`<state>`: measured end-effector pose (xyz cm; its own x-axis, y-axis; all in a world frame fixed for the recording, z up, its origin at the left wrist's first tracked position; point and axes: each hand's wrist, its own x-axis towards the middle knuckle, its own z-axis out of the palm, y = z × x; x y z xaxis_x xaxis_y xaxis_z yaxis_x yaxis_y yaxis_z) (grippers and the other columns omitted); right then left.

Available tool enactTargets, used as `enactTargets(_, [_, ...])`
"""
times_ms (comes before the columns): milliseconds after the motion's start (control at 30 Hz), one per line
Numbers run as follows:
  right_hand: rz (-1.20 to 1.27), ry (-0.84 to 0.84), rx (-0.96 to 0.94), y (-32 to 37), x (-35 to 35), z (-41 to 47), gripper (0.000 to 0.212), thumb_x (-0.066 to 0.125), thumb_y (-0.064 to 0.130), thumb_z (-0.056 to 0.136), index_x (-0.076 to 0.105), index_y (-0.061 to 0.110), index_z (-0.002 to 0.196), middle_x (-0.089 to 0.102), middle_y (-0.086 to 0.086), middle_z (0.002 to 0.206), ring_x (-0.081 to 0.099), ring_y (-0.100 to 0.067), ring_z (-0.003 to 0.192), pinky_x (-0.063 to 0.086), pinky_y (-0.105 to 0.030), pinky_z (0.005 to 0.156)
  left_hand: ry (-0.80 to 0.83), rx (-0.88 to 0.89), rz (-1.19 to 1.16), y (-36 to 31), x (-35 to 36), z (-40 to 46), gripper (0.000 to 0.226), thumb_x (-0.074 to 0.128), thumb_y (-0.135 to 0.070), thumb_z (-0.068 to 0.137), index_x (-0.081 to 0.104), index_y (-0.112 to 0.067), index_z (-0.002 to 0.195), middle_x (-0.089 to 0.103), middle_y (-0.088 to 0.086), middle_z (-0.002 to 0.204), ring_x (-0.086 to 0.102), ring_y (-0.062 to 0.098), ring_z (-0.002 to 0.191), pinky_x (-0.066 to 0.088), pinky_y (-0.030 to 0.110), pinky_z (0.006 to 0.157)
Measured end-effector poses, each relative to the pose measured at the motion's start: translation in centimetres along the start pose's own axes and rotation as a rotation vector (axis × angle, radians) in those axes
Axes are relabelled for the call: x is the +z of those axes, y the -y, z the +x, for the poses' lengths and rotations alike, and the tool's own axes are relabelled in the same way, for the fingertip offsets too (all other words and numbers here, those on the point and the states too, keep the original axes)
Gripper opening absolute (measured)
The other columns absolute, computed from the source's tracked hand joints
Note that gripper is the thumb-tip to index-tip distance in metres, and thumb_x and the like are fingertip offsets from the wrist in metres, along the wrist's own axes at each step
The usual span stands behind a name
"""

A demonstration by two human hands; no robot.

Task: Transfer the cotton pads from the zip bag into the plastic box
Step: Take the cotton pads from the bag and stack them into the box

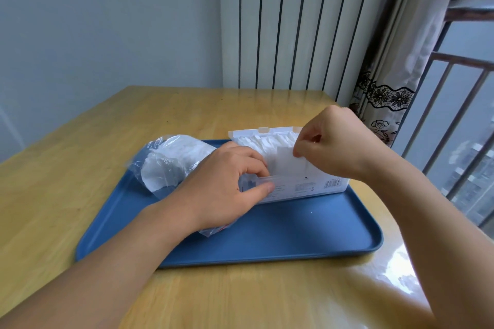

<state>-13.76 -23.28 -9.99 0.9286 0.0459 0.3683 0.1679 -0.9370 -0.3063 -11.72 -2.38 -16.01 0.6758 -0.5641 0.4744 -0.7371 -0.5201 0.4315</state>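
Pale grey wall (pixel 107 21), white ribbed radiator (pixel 294 21), patterned curtain (pixel 387 83), barred window (pixel 459 115), daylight glare on wooden table (pixel 53 181).

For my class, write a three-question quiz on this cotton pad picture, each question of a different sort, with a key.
1. True or false: the box stands on the tray.
2. Which hand pinches the pads at the box? A) left B) right
3. Fill in: the bag lies to the ___ of the box.

Key: 1 true. 2 B; the right hand pinches the pads' top edge, while the left hand grips the box's near left rim. 3 left.
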Motion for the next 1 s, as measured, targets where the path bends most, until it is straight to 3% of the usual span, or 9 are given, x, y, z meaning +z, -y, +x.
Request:
enactTargets(67, [0.076,-0.032,0.069,-0.2,-0.5,0.1,0.017,0.067,0.017,0.076,0.076,0.005,0.068,0.069,-0.016,0.061,0.05,-0.014,0.051,0.054,-0.036,0.053,0.008,0.0,0.013,0.0,0.1,-0.1,0.017,0.073,-0.039,0.084,0.078,-0.025,0.094,0.07,-0.017,0.103,0.053,0.009,0.104,0.046,0.028,0.093])
enactTargets(167, [0.152,0.007,0.119,-0.5,-1.0,0.1,0.017,0.081,0.025,0.074,0.076,0.016,0.06,0.069,0.002,0.052,0.055,-0.007,0.043,0.049,-0.022,0.045,0.025,0.011,0.029,-0.2,0.3,-0.1,0.019,0.073,-0.04,0.085,0.077,-0.027,0.099,0.069,-0.018,0.104,0.051,0.008,0.104,0.046,0.03,0.094])
enactTargets(300, [0.131,0.08,0.161,-0.1,-0.6,-0.1,0.019,0.088,0.025,0.071,0.076,0.017,0.059,0.069,0.004,0.051,0.047,-0.003,0.033,0.036,-0.014,0.035,0.078,0.017,0.056,-0.2,0.5,-0.2,0.028,0.066,-0.047,0.086,0.073,-0.031,0.107,0.07,-0.02,0.104,0.05,0.009,0.105,0.046,0.03,0.093])
enactTargets(400, [0.062,0.092,0.156,0.6,-0.3,-0.3,0.019,0.089,0.021,0.07,0.074,0.016,0.059,0.066,0.003,0.049,0.047,-0.002,0.03,0.036,-0.015,0.035,0.112,0.0,0.063,-0.3,0.7,-0.2,0.036,0.059,-0.053,0.085,0.071,-0.033,0.112,0.069,-0.02,0.102,0.048,0.01,0.106,0.046,0.032,0.092])
enactTargets(533, [-0.034,0.09,0.131,1.1,-0.3,-0.6,0.026,0.085,0.031,0.073,0.07,0.018,0.057,0.053,0.008,0.038,0.049,-0.003,0.035,0.038,-0.016,0.038,0.127,-0.015,0.066,-0.2,0.9,-0.1,0.036,0.057,-0.054,0.084,0.07,-0.033,0.11,0.067,-0.016,0.097,0.047,0.009,0.107,0.047,0.034,0.091])
enactTargets(633, [-0.006,-0.019,0.037,1.3,-0.6,-0.7,0.027,0.074,0.045,0.082,0.072,0.025,0.064,0.05,0.006,0.048,0.05,-0.008,0.05,0.039,-0.028,0.049,0.116,-0.021,0.043,-0.1,0.9,-0.2,0.034,0.062,-0.052,0.084,0.07,-0.035,0.112,0.063,-0.017,0.1,0.047,0.007,0.11,0.048,0.034,0.093])
enactTargets(767, [-0.094,0.053,-0.061,1.6,0.5,-0.6,0.048,0.045,0.053,0.099,0.078,0.028,0.074,0.049,0.004,0.087,0.046,-0.019,0.096,0.036,-0.034,0.079,0.102,-0.015,0.013,0.0,0.9,-0.1,0.035,0.063,-0.052,0.083,0.07,-0.036,0.114,0.065,-0.015,0.108,0.049,0.006,0.116,0.047,0.034,0.097])
enactTargets(867, [-0.312,0.174,-0.013,1.2,1.5,-0.7,0.07,0.025,0.066,0.098,0.076,0.023,0.079,0.046,0.005,0.097,0.039,-0.02,0.105,0.037,-0.039,0.094,0.064,0.029,0.0,-0.1,0.9,-0.1,0.03,0.063,-0.049,0.083,0.072,-0.029,0.103,0.069,-0.014,0.1,0.054,0.009,0.107,0.047,0.034,0.093])
enactTargets(1000, [-0.393,0.219,0.028,0.7,1.8,-0.7,0.08,0.015,0.073,0.094,0.077,0.022,0.088,0.045,0.005,0.099,0.039,-0.021,0.107,0.037,-0.04,0.095,-0.133,0.125,-0.061,-0.7,-0.5,0.1,0.02,0.075,-0.038,0.082,0.077,-0.024,0.096,0.074,-0.014,0.098,0.064,0.005,0.098,0.049,0.023,0.088])
